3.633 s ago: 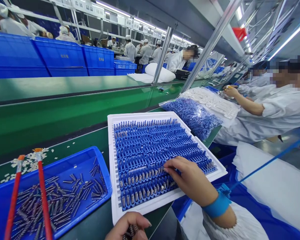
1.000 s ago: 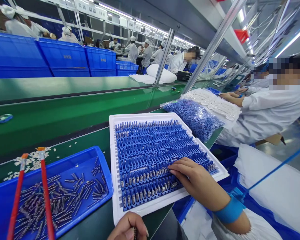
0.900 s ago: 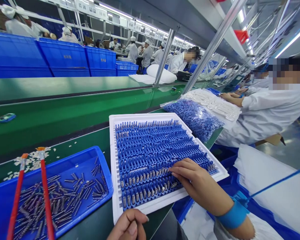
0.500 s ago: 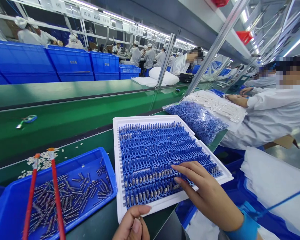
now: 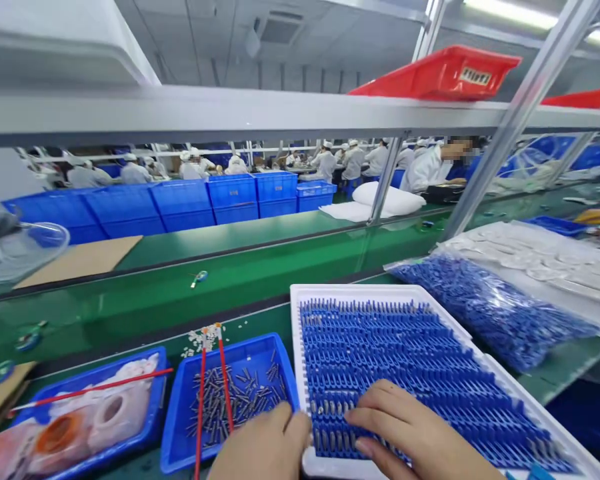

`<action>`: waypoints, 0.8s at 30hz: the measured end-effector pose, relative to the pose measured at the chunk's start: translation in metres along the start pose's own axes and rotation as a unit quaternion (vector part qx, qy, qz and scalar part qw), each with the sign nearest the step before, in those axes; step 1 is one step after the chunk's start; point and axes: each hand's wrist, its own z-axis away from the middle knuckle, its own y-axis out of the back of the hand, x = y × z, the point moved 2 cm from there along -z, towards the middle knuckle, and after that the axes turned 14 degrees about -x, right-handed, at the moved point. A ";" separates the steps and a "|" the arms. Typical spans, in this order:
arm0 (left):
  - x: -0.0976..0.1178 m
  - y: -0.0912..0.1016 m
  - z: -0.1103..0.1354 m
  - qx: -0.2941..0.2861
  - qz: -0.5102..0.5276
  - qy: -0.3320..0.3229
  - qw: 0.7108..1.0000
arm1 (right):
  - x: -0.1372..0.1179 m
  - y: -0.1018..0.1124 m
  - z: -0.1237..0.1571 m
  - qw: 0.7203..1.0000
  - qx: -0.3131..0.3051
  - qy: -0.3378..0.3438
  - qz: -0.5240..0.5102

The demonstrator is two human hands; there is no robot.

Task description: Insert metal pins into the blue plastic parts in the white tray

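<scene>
A white tray [image 5: 296, 313] holds rows of blue plastic clips, and small metal springs stand in the nearest rows [image 5: 330, 427]. My right hand [image 5: 410, 440] lies flat on the clips at the tray's near edge, fingers stretched left beside the springs. My left hand [image 5: 265, 447] is curled against the tray's near left corner, and whatever it holds is hidden. A blue bin of loose springs [image 5: 240, 393] sits just left of the tray, with two red sticks [image 5: 213, 387] leaning in it.
Another blue bin [image 5: 105, 413] at the far left holds tape rolls and a red stick. A clear bag of blue clips [image 5: 490, 307] lies right of the tray. A green conveyor belt [image 5: 180, 293] runs behind. Blue crates [image 5: 180, 203] and people in white stand beyond. A red bin [image 5: 440, 70] sits overhead.
The view has tilted up and shifted left, showing the shelf and the far-left bin. My left hand has come up to the tray's corner. My right hand stays on the near rows.
</scene>
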 end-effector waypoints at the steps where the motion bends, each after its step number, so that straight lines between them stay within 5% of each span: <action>1: 0.000 0.011 -0.009 -0.009 -0.107 0.014 0.994 | -0.001 0.000 -0.005 1.000 -0.006 0.008 -0.007; 6: -0.015 0.037 -0.038 -0.053 -0.252 0.030 0.966 | -0.002 -0.011 -0.028 0.998 -0.051 0.032 -0.002; 12: -0.039 0.056 -0.032 -0.093 -0.277 0.020 0.956 | 0.002 -0.028 -0.046 0.990 -0.116 0.020 0.072; 16: -0.064 0.127 -0.033 -0.050 -0.269 0.061 0.960 | -0.005 -0.035 -0.072 0.984 -0.085 0.034 0.150; 20: -0.111 0.211 -0.052 0.006 -0.265 0.161 0.951 | -0.014 -0.061 -0.121 0.969 -0.039 0.101 0.222; 24: -0.160 0.250 -0.077 0.031 -0.265 0.244 0.932 | -0.018 -0.104 -0.176 0.944 -0.031 0.199 0.260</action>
